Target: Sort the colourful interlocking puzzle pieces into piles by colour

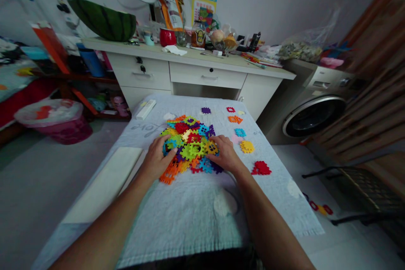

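A heap of colourful interlocking plastic building pieces lies in the middle of the cloth-covered table. Cupped against the heap's left side is my left hand, its thumb spread away from its fingers. On the opposite side my right hand touches the pieces, thumb and fingers apart around a yellow window-shaped piece; a firm grip on it does not show. The fingertips of both hands are partly hidden among the pieces. Right of the heap lie a red piece, a yellow piece and several smaller ones.
A white flat board lies along the table's left side, with a small white box farther back. Beyond stands a cluttered white desk. A washing machine and a chair are at right, a pink bin at left.
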Demonstrator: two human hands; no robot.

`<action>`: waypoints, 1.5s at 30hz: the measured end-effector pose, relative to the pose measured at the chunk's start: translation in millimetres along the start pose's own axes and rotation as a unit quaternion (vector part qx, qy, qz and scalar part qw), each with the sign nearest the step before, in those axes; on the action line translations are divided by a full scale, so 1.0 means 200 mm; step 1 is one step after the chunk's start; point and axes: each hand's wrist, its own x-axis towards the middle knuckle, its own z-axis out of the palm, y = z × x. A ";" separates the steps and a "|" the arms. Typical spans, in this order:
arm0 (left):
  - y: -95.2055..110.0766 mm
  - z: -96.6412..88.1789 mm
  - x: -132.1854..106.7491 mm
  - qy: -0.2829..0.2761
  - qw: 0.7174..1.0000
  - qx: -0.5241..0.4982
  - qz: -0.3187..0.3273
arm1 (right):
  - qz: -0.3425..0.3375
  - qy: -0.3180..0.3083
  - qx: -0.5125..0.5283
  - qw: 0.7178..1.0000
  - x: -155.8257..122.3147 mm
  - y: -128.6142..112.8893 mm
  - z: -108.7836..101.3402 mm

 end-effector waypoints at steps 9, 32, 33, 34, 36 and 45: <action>0.03 -0.01 0.01 0.002 1.000 -0.003 0.005 | 0.322 0.113 -0.076 0.937 -0.07 0.35 -0.29; 0.04 -0.01 0.00 0.000 1.000 -0.011 0.019 | 0.432 0.055 -0.103 0.894 -0.13 0.48 -0.27; 0.04 -0.01 0.00 -0.002 1.000 -0.012 0.021 | 0.429 0.075 -0.104 0.894 -0.13 0.47 -0.27; 0.04 -0.01 0.00 -0.004 1.000 -0.013 0.025 | 0.419 0.097 -0.105 0.897 -0.12 0.46 -0.27; 0.05 -0.01 0.00 -0.008 0.999 -0.015 0.031 | 0.374 0.139 -0.097 0.912 -0.10 0.43 -0.25; 0.04 -0.01 -0.01 -0.012 0.999 -0.031 0.032 | -0.019 0.084 0.045 0.995 -0.01 0.03 0.01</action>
